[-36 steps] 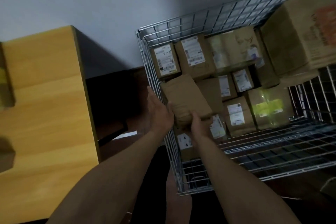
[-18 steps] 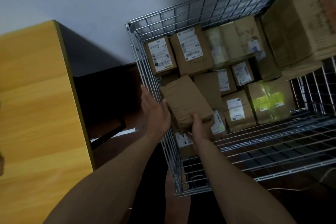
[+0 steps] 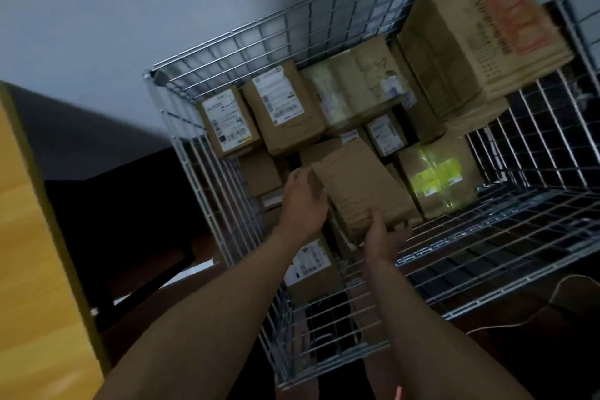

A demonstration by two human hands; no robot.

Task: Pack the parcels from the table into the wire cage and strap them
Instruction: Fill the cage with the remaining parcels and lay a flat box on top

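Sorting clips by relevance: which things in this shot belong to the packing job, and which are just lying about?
Job: brown parcel, held by the left hand and right hand; wire cage; labelled parcels packed inside; wooden table.
Lying about: cord on the floor; dark furniture beside the table.

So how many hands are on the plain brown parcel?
2. The left hand holds the left edge of the parcel, the right hand its near end, both inside the wire cage.
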